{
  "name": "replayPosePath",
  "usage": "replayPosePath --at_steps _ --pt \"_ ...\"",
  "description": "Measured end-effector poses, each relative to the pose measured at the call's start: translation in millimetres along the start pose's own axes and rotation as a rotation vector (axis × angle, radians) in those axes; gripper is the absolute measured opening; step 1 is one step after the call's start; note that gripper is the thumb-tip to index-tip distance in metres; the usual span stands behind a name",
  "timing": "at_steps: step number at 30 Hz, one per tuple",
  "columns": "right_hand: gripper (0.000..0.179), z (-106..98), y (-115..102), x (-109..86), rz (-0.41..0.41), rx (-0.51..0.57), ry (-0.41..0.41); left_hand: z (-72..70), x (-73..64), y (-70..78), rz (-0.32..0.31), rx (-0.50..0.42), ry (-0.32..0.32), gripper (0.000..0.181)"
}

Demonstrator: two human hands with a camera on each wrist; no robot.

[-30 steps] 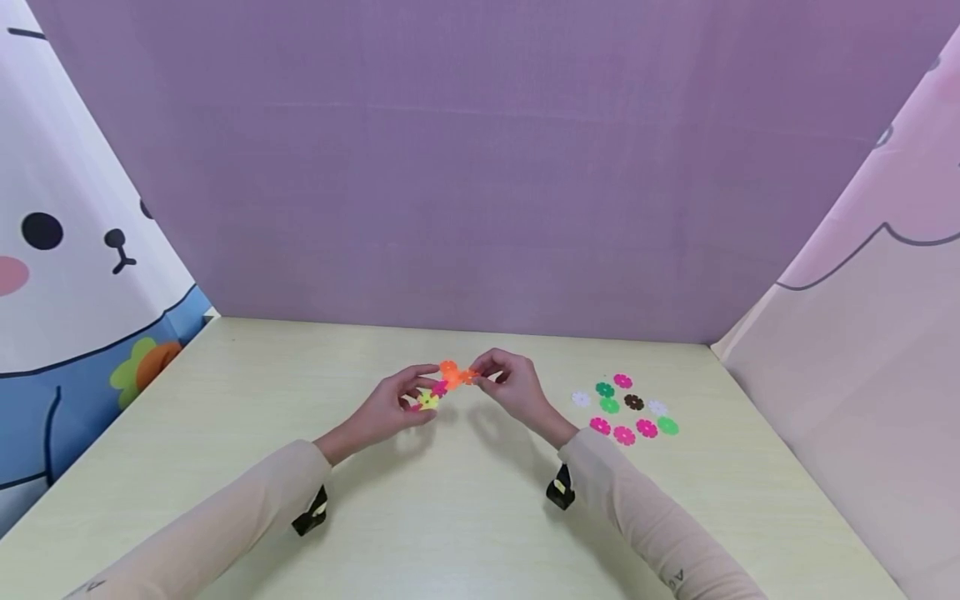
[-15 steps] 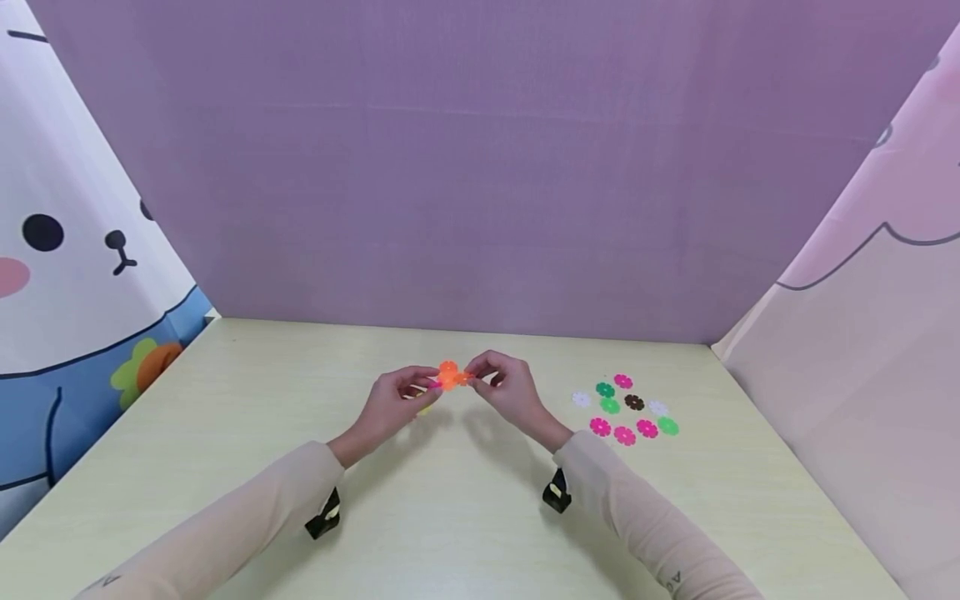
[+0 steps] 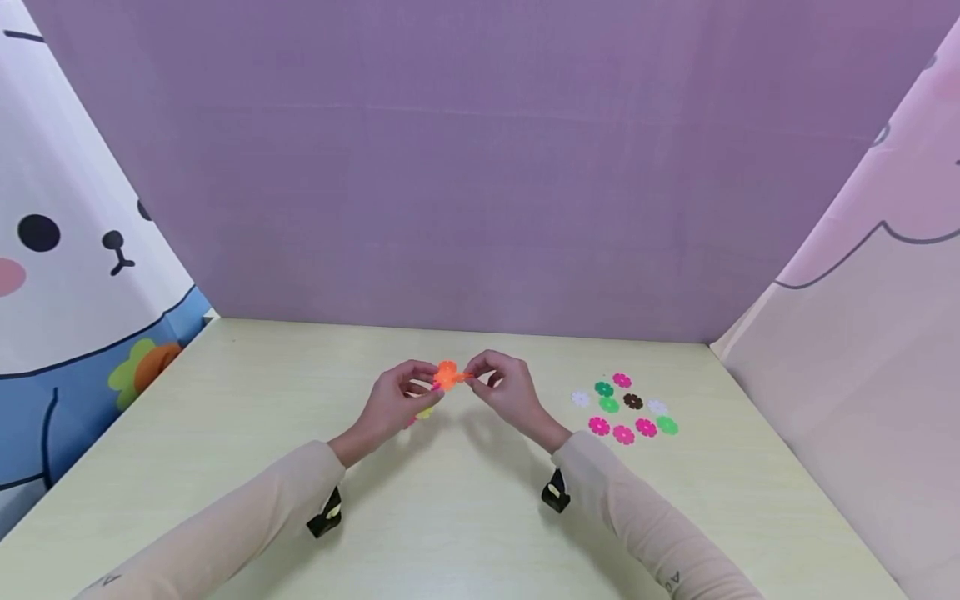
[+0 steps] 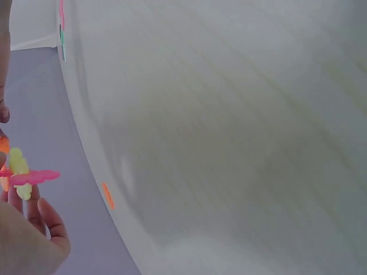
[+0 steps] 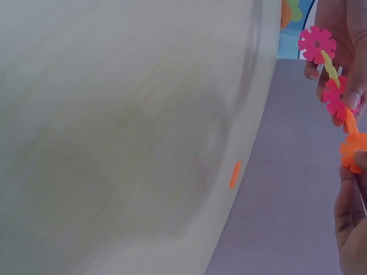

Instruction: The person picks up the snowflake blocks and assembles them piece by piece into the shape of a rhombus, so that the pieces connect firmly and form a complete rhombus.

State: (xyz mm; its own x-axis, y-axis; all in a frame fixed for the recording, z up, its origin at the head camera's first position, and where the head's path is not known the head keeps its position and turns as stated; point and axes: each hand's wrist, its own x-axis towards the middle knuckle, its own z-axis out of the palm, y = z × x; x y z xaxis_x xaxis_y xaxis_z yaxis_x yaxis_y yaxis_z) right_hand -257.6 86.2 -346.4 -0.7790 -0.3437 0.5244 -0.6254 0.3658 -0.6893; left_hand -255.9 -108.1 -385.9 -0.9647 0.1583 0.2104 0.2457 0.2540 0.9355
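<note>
chain of discs (image 3: 446,376) bridges left hand (image 3: 393,403) and right hand (image 3: 513,388), both pinching it.

At the right side, a chain of flower-shaped pieces goes downward. On top is a pink disc (image 5: 316,44), joined with a yellow piece (image 5: 330,69) seen from its thin side. After it come a second pink disc (image 5: 332,97), an orange link (image 5: 351,122) and an orange disc (image 5: 351,150). The left hand (image 5: 354,54) holds the second pink disc; the right hand (image 5: 351,235) pinches the orange disc. A separate orange piece (image 5: 235,175) lies near the edge of the pale table (image 5: 126,172).
</note>
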Motion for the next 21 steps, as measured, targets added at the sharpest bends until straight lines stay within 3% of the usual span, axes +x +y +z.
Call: replayPosePath --at_steps 7,21 --pt "0.008 2.1 1.0 -0.4 -0.032 0.008 0.010 -0.3 2.5 -2.0 0.025 -0.003 -0.008 0.042" --pt "0.008 4.9 6.4 -2.0 -0.120 0.024 -0.017 1.2 0.2 -5.1 0.024 -0.029 0.004 0.037"
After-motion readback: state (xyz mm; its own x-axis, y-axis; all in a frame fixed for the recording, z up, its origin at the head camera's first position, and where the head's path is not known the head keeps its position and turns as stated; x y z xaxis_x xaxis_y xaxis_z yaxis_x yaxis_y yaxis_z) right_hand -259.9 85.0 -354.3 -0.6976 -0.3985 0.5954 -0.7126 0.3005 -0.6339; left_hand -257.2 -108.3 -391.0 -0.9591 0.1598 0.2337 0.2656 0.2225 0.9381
